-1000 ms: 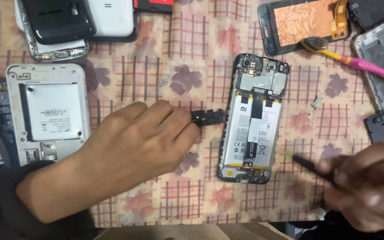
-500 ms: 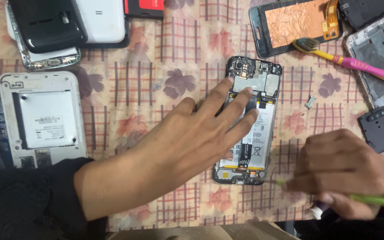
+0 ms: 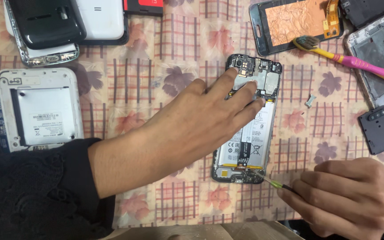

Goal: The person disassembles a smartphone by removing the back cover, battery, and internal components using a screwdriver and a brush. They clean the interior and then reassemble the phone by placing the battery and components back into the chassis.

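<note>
An opened smartphone (image 3: pixel 254 133) lies back-up in the middle of the cloth, its battery and circuit board exposed. My left hand (image 3: pixel 201 120) reaches across it, fingers spread and pressing on the upper board near the camera. My right hand (image 3: pixel 347 200) at the lower right grips a thin screwdriver (image 3: pixel 274 182) with a yellow-green shaft. Its tip touches the small board at the phone's bottom edge.
A white back shell (image 3: pixel 38 109) lies at left, stacked phone covers (image 3: pixel 63 26) at top left. A copper-backed screen (image 3: pixel 294 22), a pink-and-yellow toothbrush (image 3: pixel 352 62), a metal frame (image 3: pixel 378 58), a small black cover plate (image 3: pixel 378 129) and a tiny metal part (image 3: pixel 310 101) lie at right.
My left hand let go of a small black part and moved right onto the phone's upper board. My right hand brought the screwdriver tip to the phone's bottom edge.
</note>
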